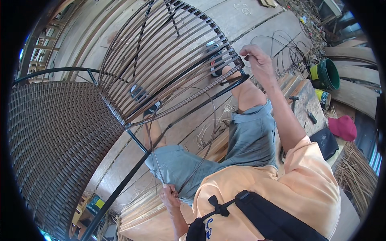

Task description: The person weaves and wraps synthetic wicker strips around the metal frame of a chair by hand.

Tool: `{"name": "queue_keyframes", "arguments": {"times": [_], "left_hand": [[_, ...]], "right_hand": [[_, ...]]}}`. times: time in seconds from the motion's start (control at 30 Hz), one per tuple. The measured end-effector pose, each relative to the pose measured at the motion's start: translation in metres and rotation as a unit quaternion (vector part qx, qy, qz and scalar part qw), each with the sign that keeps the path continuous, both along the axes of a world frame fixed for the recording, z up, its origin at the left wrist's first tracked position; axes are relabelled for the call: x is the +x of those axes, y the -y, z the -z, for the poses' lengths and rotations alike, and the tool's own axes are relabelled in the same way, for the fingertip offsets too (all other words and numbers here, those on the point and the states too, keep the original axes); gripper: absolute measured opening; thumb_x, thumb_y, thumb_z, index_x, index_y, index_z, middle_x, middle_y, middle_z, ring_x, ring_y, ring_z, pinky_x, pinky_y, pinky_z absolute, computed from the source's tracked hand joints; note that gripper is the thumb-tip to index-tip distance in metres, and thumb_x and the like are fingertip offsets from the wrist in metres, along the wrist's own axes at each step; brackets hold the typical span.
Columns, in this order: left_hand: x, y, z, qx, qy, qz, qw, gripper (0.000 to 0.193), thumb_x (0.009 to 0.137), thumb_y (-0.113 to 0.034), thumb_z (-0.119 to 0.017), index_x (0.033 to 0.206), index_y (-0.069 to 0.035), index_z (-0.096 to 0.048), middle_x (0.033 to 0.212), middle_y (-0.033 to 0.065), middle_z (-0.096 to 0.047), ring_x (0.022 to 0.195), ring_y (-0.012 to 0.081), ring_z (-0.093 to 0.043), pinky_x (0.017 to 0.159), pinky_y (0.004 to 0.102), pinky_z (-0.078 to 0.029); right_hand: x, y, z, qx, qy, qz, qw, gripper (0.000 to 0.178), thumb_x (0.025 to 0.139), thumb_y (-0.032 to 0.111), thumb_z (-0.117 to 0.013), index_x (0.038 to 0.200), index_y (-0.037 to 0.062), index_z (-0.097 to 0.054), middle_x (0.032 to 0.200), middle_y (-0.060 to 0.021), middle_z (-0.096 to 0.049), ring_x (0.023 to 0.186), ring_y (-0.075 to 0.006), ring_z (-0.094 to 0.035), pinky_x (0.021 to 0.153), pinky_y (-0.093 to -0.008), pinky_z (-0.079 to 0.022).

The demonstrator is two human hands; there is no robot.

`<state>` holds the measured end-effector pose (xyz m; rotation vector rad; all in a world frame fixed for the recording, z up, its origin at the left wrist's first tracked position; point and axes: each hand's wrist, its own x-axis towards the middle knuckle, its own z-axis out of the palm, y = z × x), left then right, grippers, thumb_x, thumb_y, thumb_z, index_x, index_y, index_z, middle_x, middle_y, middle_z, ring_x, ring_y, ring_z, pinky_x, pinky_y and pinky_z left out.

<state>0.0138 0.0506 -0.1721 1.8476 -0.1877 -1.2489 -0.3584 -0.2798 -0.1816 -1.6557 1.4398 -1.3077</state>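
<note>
A chair frame of dark metal tube (150, 152) stands in front of me, its back of woven brown wicker (60, 132) to the left. Across the seat (161, 60), brown strands run side by side with gaps between them. Low down by my thigh, my left hand (170, 197) is closed around a long brown wicker strand (214, 120), which rises in loose curves to the seat edge. Beside the seat's right corner, my right hand (258, 60) has its fingers curled together. What they pinch, if anything, is too small to make out.
A hammer (294, 103) and a black-handled tool (311, 117) lie on a wooden board at right, near a red cap (342, 127). Beyond stand a green bucket (326, 75) and coiled dark strands (295, 58). Timber planks (140, 212) lie beneath me.
</note>
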Motion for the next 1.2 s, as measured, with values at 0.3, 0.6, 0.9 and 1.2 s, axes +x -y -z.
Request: {"name": "queue_keyframes", "arguments": {"times": [0.3,0.6,0.9,1.2], "left_hand": [[-0.007,-0.001,-0.003,0.004,0.036,0.018,0.999,0.043,0.085,-0.038,-0.048,0.059,-0.004,-0.045,0.052,0.0012,-0.039,0.041,0.0060,-0.029,0.039,0.0201,-0.022],[-0.011,-0.002,-0.006,0.001,0.030,0.010,1.000,0.042,0.085,-0.037,-0.049,0.059,-0.004,-0.046,0.052,0.0018,-0.040,0.041,0.0061,-0.030,0.039,0.0199,-0.023],[-0.010,-0.003,-0.018,0.048,0.053,0.086,0.994,0.044,0.085,-0.041,-0.046,0.061,-0.004,-0.048,0.054,0.0000,-0.040,0.045,0.0075,-0.034,0.043,0.0223,-0.024],[-0.006,-0.127,-0.070,0.185,0.181,0.166,0.952,0.040,0.087,-0.034,-0.041,0.064,-0.002,-0.051,0.051,0.0038,-0.043,0.045,0.0118,-0.039,0.043,0.0290,-0.030]], "right_hand": [[0.018,0.002,0.029,-0.060,-0.045,0.075,0.994,0.030,0.070,-0.016,-0.036,0.086,0.0025,-0.053,0.078,-0.0050,-0.051,0.074,-0.0129,-0.050,0.069,-0.0219,-0.041],[0.021,-0.002,0.031,-0.101,-0.039,0.098,0.989,0.028,0.071,-0.017,-0.036,0.083,0.0023,-0.053,0.072,-0.0044,-0.046,0.070,-0.0115,-0.046,0.065,-0.0201,-0.038],[0.029,-0.010,0.029,-0.031,0.136,0.172,0.975,0.029,0.080,-0.009,-0.036,0.100,0.0009,-0.054,0.086,-0.0015,-0.053,0.076,-0.0076,-0.047,0.068,-0.0194,-0.039],[0.214,-0.140,-0.005,0.373,0.380,-0.174,0.829,0.015,0.090,0.015,-0.044,0.095,0.0040,-0.053,0.076,-0.0033,-0.054,0.067,-0.0113,-0.053,0.060,-0.0253,-0.045]]}}
